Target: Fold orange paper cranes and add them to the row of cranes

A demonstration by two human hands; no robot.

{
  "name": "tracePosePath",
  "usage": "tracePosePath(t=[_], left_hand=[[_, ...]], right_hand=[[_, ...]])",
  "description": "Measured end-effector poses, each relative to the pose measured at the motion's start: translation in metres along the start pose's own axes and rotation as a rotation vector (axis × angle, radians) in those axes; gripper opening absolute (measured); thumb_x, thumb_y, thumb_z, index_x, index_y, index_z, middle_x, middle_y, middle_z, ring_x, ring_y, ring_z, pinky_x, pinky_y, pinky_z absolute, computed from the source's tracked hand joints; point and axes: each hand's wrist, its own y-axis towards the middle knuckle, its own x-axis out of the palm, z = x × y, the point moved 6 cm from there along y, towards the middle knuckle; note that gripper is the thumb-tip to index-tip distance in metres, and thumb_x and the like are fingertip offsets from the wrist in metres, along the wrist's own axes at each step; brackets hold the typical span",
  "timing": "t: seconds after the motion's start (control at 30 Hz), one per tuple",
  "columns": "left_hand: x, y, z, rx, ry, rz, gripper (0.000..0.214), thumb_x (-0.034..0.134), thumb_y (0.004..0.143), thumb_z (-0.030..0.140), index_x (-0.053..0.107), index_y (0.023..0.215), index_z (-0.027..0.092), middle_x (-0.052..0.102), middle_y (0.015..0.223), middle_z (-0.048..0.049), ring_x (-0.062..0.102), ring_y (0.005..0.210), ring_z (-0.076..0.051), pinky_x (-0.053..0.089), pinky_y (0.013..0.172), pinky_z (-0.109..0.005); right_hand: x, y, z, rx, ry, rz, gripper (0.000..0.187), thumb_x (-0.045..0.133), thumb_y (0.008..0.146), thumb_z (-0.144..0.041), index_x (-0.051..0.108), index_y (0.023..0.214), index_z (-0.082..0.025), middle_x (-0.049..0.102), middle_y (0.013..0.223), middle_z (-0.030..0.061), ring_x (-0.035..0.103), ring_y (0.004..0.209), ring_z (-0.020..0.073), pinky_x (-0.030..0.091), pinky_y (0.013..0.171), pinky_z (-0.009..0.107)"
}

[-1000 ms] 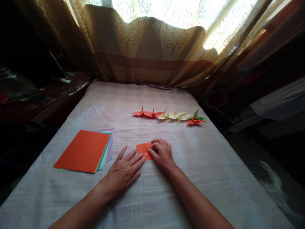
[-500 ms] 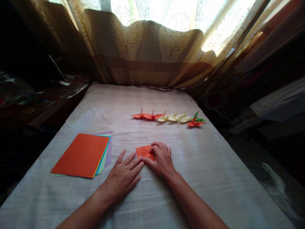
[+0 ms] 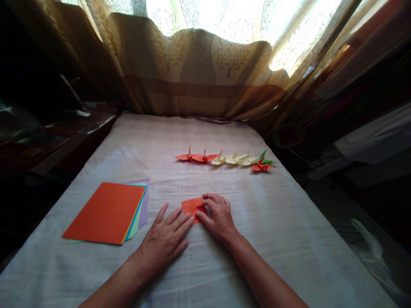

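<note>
Left hand point(image 3: 165, 235) lies flat, fingers spread; right hand point(image 3: 219, 215), fingers curled, holds orange paper point(image 3: 190, 206).

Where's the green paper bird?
In the head view, the green folded-paper bird sits at the right end of the bird row, just behind an orange folded-paper bird.

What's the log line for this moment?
left hand: fingertips on folded orange paper; right hand: thumb, fingers on it; paper stack: left of hands; paper birds: beyond
</note>
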Motion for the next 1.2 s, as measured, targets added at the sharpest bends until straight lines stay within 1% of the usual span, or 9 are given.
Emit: tracePosePath(t=[0.1, 0.2, 0.37, 0.77, 0.87, 0.93, 1.07, 1.13, 1.2], left_hand=[[0.0, 0.0, 0.0, -0.011, 0.003, 0.0, 0.041, 0.05, 0.095, 0.044, 0.056, 0.131, 0.027, 0.065, 0.127, -0.0004, 0.052, 0.124, -0.022, 0.003, 0.119, -0.046], [0.0, 0.0, -0.001, -0.013, -0.01, 0.011, 0.038, 0.052, 0.094, 0.045, 0.059, 0.128, 0.028, 0.065, 0.126, 0.0003, 0.052, 0.123, -0.022, 0.002, 0.119, -0.046], [-0.001, 0.0, 0.0, -0.003, -0.003, 0.017, 0.037, 0.051, 0.094, 0.044, 0.06, 0.126, 0.027, 0.065, 0.127, 0.0001, 0.053, 0.122, -0.023, 0.001, 0.119, -0.045], [-0.001, 0.0, 0.002, -0.021, -0.006, 0.001, 0.037, 0.051, 0.095, 0.041, 0.058, 0.129, 0.028, 0.065, 0.125, -0.0014, 0.052, 0.123, -0.023, 0.005, 0.119, -0.047], [-0.003, 0.001, 0.004, -0.013, -0.01, -0.008, 0.037, 0.053, 0.094, 0.039, 0.057, 0.13, 0.03, 0.065, 0.126, -0.0005, 0.052, 0.123, -0.024, 0.006, 0.119, -0.047], [-0.004, 0.001, 0.005, -0.012, -0.009, -0.017, 0.036, 0.054, 0.094, 0.038, 0.057, 0.129, 0.031, 0.064, 0.127, -0.0002, 0.053, 0.122, -0.025, 0.007, 0.118, -0.049], [-0.007, 0.002, 0.005, -0.012, -0.026, -0.065, 0.035, 0.051, 0.095, 0.033, 0.055, 0.13, 0.032, 0.063, 0.127, -0.0013, 0.051, 0.123, -0.025, 0.014, 0.117, -0.052], [-0.007, 0.002, 0.003, -0.029, -0.063, -0.084, 0.039, 0.051, 0.095, 0.03, 0.051, 0.134, 0.03, 0.063, 0.128, -0.0024, 0.052, 0.124, -0.024, 0.017, 0.116, -0.051], [-0.007, 0.003, -0.002, -0.074, -0.113, -0.087, 0.039, 0.053, 0.093, 0.028, 0.052, 0.132, 0.026, 0.064, 0.127, -0.0039, 0.052, 0.124, -0.025, 0.019, 0.116, -0.051]], right_hand=[[0.0, 0.001, 0.001, 0.012, 0.019, 0.012, 0.003, 0.065, 0.081, -0.023, 0.067, 0.082, -0.025, 0.066, 0.114, 0.0049, 0.056, 0.11, 0.0235, 0.035, 0.096, 0.043], [0.0, 0.002, 0.002, 0.043, 0.023, 0.018, 0.005, 0.063, 0.083, -0.022, 0.066, 0.08, -0.024, 0.067, 0.114, 0.0051, 0.056, 0.11, 0.0233, 0.035, 0.096, 0.043], [0.0, 0.004, -0.002, 0.105, 0.013, -0.003, 0.012, 0.063, 0.081, -0.024, 0.063, 0.069, -0.022, 0.066, 0.117, 0.0066, 0.054, 0.113, 0.0245, 0.035, 0.098, 0.044], [0.002, 0.006, 0.001, 0.097, -0.044, -0.031, 0.018, 0.063, 0.082, -0.028, 0.062, 0.065, -0.022, 0.064, 0.119, 0.0075, 0.052, 0.116, 0.0258, 0.034, 0.1, 0.048], [0.001, 0.006, 0.003, 0.072, -0.028, -0.082, 0.009, 0.062, 0.083, -0.027, 0.069, 0.078, -0.025, 0.061, 0.126, 0.007, 0.049, 0.122, 0.0257, 0.032, 0.102, 0.05], [0.001, 0.005, 0.004, 0.043, -0.012, -0.147, 0.009, 0.063, 0.083, -0.027, 0.071, 0.085, -0.027, 0.057, 0.133, 0.0061, 0.045, 0.129, 0.0262, 0.029, 0.105, 0.052], [-0.002, 0.002, 0.01, -0.028, 0.003, -0.283, 0.007, 0.068, 0.081, -0.028, 0.073, 0.084, -0.028, 0.05, 0.142, 0.0054, 0.036, 0.138, 0.0277, 0.025, 0.108, 0.054], [-0.004, 0.001, 0.012, -0.073, 0.0, -0.313, 0.008, 0.07, 0.08, -0.026, 0.074, 0.086, -0.029, 0.049, 0.144, 0.0065, 0.036, 0.138, 0.0273, 0.025, 0.108, 0.053], [-0.005, -0.001, 0.012, -0.109, -0.009, -0.308, 0.01, 0.072, 0.078, -0.023, 0.075, 0.086, -0.028, 0.051, 0.142, 0.008, 0.038, 0.137, 0.0273, 0.027, 0.108, 0.052]])
